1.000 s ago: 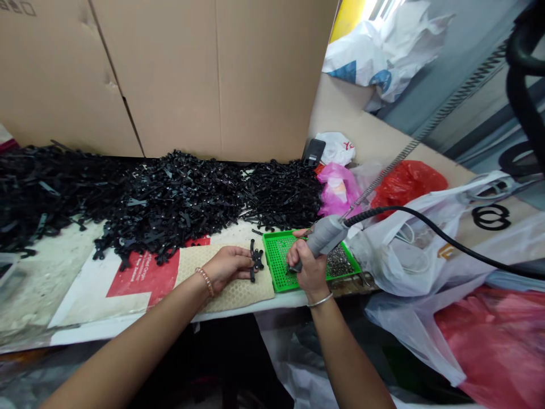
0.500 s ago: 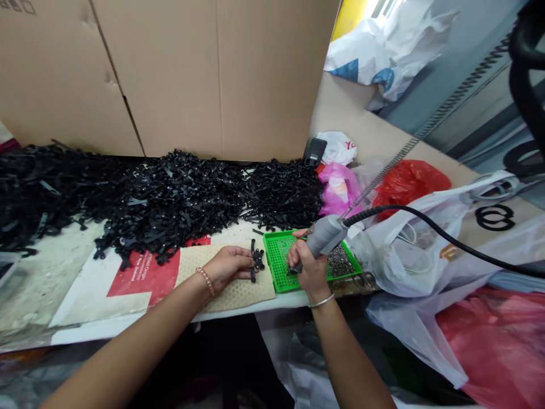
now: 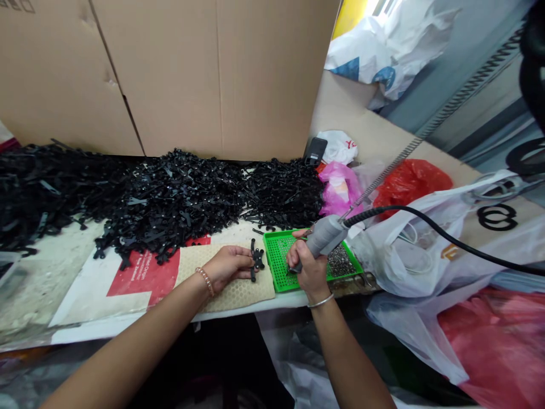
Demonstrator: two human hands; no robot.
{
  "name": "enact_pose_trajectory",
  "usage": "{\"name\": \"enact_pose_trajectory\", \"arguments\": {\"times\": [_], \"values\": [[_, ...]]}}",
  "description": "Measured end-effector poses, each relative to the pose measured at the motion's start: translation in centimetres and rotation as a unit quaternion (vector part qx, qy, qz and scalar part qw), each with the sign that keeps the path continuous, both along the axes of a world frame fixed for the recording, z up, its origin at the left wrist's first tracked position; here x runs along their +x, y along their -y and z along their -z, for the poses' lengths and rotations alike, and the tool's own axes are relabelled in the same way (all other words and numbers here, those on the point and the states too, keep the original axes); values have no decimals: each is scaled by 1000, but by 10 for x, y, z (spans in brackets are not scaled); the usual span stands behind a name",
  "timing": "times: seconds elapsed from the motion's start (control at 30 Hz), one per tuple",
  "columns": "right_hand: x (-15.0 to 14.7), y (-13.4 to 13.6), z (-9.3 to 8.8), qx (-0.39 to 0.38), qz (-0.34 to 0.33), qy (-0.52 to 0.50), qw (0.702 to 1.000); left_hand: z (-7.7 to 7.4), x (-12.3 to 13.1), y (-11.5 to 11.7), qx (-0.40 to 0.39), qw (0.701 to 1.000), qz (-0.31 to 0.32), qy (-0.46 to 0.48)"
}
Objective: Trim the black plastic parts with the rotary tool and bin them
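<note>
My left hand (image 3: 227, 267) rests on a beige perforated mat (image 3: 242, 292), its fingers pinched on a small black plastic part (image 3: 255, 260). Just to its right, my right hand (image 3: 307, 266) is wrapped round a grey powered screwdriver (image 3: 324, 236), tip pointing down into a green perforated tray (image 3: 281, 267). Several small metal screws (image 3: 339, 260) lie in the tray's right half. A black cable (image 3: 430, 227) and a coiled spring line (image 3: 430, 128) run from the tool up to the right.
A long heap of black plastic parts (image 3: 162, 196) covers the back of the bench against cardboard sheets (image 3: 170, 74). Pink (image 3: 340, 187), red (image 3: 406, 179) and white plastic bags (image 3: 426, 244) crowd the right side. A red-and-white sheet (image 3: 136, 275) lies left of the mat.
</note>
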State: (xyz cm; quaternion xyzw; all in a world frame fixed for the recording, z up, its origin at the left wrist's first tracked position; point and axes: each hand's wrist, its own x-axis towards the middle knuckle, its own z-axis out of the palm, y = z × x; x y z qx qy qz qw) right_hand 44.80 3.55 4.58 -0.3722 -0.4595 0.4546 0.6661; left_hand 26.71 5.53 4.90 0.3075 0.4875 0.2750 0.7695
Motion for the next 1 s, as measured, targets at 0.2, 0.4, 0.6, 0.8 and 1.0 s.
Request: {"name": "enact_pose_trajectory", "arguments": {"times": [0.2, 0.4, 0.6, 0.8, 1.0], "values": [[0, 1, 1, -1, 2, 2, 1000, 2, -1, 0, -1, 1000, -1, 6], [0, 1, -1, -5, 9, 7, 1000, 5, -1, -1, 0, 1000, -1, 12], [-1, 1, 0, 0, 1, 12, 1000, 1, 0, 0, -2, 1000, -1, 9], [1, 2, 4, 0, 11, 13, 1000, 5, -1, 0, -3, 1000, -7, 14], [-7, -3, -29, 19, 53, -63, 996, 7, 0, -1, 0, 1000, -10, 14]]}}
